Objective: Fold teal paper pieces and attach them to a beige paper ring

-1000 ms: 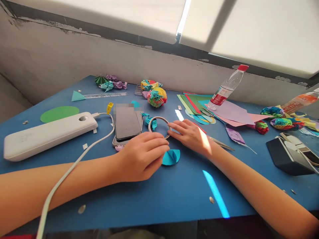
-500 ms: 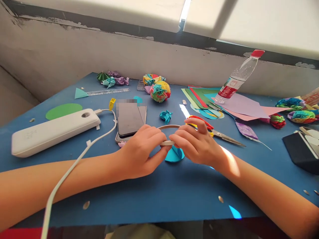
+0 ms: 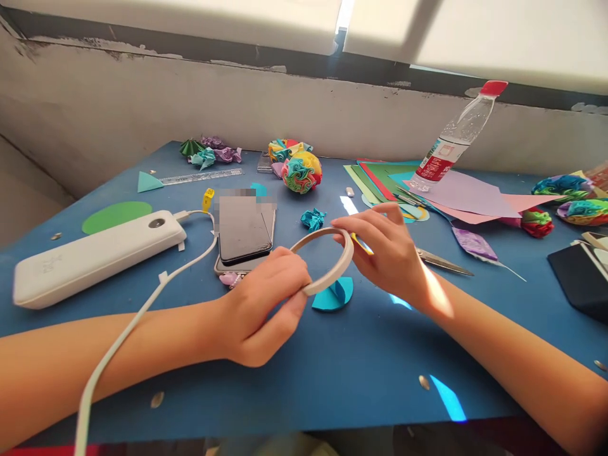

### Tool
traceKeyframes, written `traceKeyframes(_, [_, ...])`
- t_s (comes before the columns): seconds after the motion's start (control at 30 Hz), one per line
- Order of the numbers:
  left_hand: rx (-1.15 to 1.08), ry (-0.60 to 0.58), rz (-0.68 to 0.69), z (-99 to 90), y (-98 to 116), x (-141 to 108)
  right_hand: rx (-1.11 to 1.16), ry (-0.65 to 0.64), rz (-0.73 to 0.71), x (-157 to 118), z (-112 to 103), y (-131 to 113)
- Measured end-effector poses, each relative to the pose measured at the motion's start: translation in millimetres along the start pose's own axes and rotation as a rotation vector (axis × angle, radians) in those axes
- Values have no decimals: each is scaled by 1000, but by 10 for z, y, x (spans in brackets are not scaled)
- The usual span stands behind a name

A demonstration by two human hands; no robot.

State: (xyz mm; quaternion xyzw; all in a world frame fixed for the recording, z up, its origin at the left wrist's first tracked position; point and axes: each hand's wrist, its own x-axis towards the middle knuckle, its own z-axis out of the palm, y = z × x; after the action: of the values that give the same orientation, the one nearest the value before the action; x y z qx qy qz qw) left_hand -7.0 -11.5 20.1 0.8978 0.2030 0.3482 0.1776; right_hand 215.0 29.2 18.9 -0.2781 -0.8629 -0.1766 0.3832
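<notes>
Just above the blue tabletop (image 3: 361,354), near its middle, a pale ring (image 3: 346,258), apparently a narrow roll of tape, is held up between two hands. The left hand (image 3: 270,304) pinches its near rim between thumb and forefinger; the right hand (image 3: 392,250) grips the far right rim, with a fingertip showing inside the loop. Holding it from two sides seems to keep the thin, smooth band steady at a tilt, its brownish inner face exposed.

Below it lies a folded turquoise paper piece (image 3: 332,296), matte and round-edged with a raised crease. Beyond sits a crumpled blue paper (image 3: 313,219), all sharp wrinkles. Metal scissors (image 3: 446,261) rest partly hidden behind the right hand, probably kept within easy reach. On the left, a glossy dark phone (image 3: 244,231) is stacked on another flat item, beside a rounded white power bank (image 3: 99,259). A clear plastic bottle (image 3: 451,149) stands by the coloured sheets (image 3: 465,193), perhaps weighing them down.
</notes>
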Motion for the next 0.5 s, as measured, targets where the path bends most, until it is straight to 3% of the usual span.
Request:
traceKeyframes(0.1, [-22, -43, 6, 7, -6, 12, 68, 38, 34, -8, 24, -9])
traceKeyframes(0.3, [68, -107, -68, 35, 14, 74, -257, 110, -148, -48, -77, -112])
traceKeyframes(0.5, [236, -159, 114, 65, -1, 23, -160, 127, -221, -25, -194, -293])
